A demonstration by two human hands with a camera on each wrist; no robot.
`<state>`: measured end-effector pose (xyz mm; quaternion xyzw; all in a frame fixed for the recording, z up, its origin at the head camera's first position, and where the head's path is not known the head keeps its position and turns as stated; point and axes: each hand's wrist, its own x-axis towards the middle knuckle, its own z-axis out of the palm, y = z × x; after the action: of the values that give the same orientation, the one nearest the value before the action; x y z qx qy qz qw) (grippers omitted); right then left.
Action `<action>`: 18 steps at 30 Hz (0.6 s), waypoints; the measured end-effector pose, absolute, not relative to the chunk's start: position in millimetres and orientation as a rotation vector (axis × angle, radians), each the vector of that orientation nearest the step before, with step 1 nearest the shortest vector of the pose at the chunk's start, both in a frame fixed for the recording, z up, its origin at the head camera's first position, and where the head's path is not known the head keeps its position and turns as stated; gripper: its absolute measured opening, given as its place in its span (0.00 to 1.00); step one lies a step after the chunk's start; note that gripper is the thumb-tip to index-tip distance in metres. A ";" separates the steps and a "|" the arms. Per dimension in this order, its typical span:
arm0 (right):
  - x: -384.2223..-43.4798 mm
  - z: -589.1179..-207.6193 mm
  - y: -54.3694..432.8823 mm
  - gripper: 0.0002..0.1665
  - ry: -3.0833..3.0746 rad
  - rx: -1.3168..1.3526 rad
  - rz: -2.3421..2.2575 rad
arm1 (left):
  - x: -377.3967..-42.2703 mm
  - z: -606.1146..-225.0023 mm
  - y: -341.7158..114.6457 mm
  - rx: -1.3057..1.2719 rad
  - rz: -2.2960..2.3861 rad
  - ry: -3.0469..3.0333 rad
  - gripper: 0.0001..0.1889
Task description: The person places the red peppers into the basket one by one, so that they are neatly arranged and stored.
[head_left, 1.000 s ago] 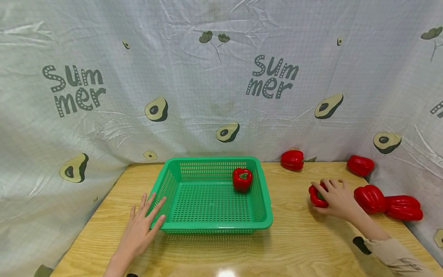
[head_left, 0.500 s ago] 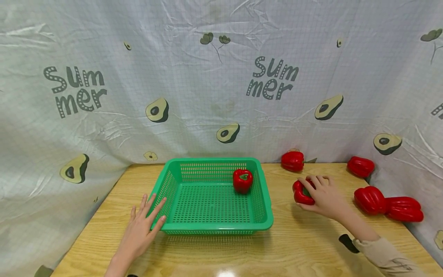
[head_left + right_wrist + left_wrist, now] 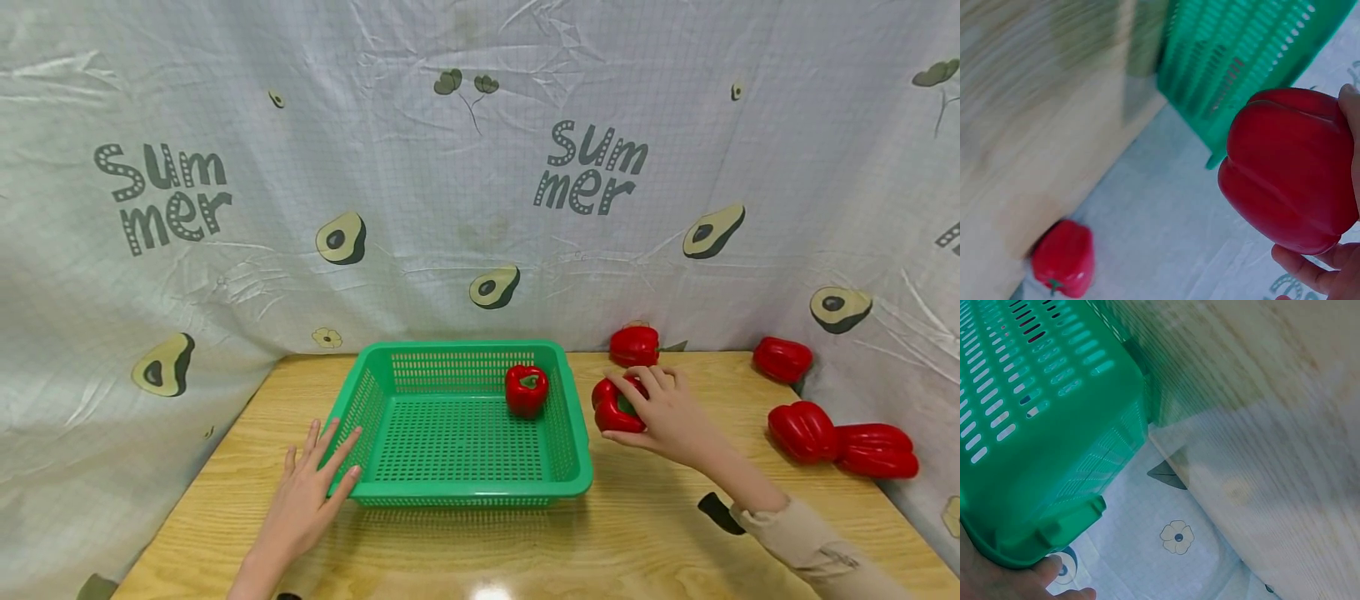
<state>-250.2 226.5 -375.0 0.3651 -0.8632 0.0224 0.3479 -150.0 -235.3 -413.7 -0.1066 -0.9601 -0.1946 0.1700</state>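
Note:
My right hand (image 3: 663,417) grips a red bell pepper (image 3: 617,407) just right of the green basket (image 3: 573,417), thumb on the near side and fingers over the far side. Seen from the right wrist, that bell pepper (image 3: 1288,172) fills much of the right side, with the basket (image 3: 1235,62) behind it. My left hand (image 3: 303,492) rests on the basket's left rim near the front corner, its fingers spread. In the left wrist view, fingertips (image 3: 1047,570) lie at the basket's edge. One red bell pepper (image 3: 526,392) stands inside, in the far right part of the basket.
On the wooden table (image 3: 645,533), a bell pepper (image 3: 634,345) lies at the back behind my right hand. Another bell pepper (image 3: 782,359) is at the back right. Two more, a left one (image 3: 801,432) and a right one (image 3: 876,451), touch end to end. A printed cloth (image 3: 420,183) hangs behind.
My right hand has carried the held bell pepper leftward from beside the other bell peppers to close by the basket's right side. The left hand and the basket stay where they were.

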 end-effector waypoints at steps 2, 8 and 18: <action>-250.0 -371.9 220.7 0.45 -2.234 0.954 0.071 | -149.9 -413.6 -235.3 -0.304 -0.555 -2.728 0.26; -251.9 -364.4 204.3 0.45 -2.194 0.975 0.123 | -149.2 -413.2 -236.3 -0.311 -0.563 -2.721 0.26; -252.7 -357.4 178.6 0.44 -2.162 1.003 0.126 | -149.2 -412.4 -235.7 -0.301 -0.558 -2.743 0.26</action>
<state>-252.7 178.6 -357.4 0.3908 -0.8420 0.0492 0.3687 -149.2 -235.7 -412.4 -0.1054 -0.9614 -0.1954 0.1624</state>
